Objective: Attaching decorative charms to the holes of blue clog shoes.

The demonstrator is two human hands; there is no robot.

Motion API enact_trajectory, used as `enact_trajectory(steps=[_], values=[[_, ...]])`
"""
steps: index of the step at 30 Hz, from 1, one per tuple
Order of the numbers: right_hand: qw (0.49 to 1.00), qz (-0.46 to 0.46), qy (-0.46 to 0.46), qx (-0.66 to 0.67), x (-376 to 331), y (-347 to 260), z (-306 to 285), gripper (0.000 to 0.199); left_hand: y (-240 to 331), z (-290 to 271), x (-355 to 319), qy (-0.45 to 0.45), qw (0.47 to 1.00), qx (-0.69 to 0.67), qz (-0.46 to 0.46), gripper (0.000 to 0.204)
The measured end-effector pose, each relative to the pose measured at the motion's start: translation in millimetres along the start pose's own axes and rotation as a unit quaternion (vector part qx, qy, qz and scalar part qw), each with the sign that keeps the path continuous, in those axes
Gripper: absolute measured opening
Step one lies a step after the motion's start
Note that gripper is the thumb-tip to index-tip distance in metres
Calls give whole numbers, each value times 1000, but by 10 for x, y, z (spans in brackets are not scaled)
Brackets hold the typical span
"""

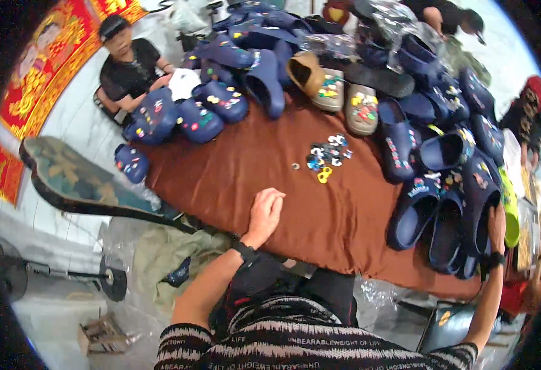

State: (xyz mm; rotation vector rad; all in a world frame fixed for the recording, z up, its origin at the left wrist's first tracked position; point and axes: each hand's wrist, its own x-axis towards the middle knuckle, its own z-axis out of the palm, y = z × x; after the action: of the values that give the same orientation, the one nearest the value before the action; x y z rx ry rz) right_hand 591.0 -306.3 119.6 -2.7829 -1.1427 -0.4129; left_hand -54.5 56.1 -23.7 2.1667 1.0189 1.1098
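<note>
My left hand [265,216] rests near the front edge of the brown cloth [215,179], fingers loosely bent and nothing visible in them. At the far right, my right hand [496,225] is closed on the side of a navy clog [482,194] decorated with small charms; its fingertips are partly hidden. Beside it lie another navy clog [448,228] and a lime-green clog [509,213]. Ahead of my left hand is a small heap of black, white and blue charms [329,153], with yellow ones [325,175] at its near side.
Navy clogs [263,80] with charms pile along the far edge, near taupe clogs [362,110]. A person [132,68] sits at the far left; another [446,15] bends at the far right. A dark-rimmed panel [92,176] juts out at the left. Plastic wrap [375,293] lies below the table.
</note>
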Motion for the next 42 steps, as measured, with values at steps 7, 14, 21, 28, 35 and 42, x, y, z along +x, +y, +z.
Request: enact_trajectory(steps=[7,14,21,28,35,42], values=[[991,37,-69,106,-31,-333,-266,64,28,-157,23,8,1000,10,12,14],[995,-7,95,18,-198,-646,-681,56,17,-8,0,1,1000,4,15,13],[950,-180,-74,243,-1013,-3251,-753,34,33,-52,-29,13,1000,2,6,16],[794,-264,-273,476,-1681,-4860,347,31,47,-39,-9,10,1000,-18,21,12],[826,-236,-181,479,-1783,-5072,700,22,50,-55,7,-6,998,-58,-3,13],[839,-202,-182,471,-1874,-5095,616,13,-136,-369,377,-93,990,-100,-21,14]])
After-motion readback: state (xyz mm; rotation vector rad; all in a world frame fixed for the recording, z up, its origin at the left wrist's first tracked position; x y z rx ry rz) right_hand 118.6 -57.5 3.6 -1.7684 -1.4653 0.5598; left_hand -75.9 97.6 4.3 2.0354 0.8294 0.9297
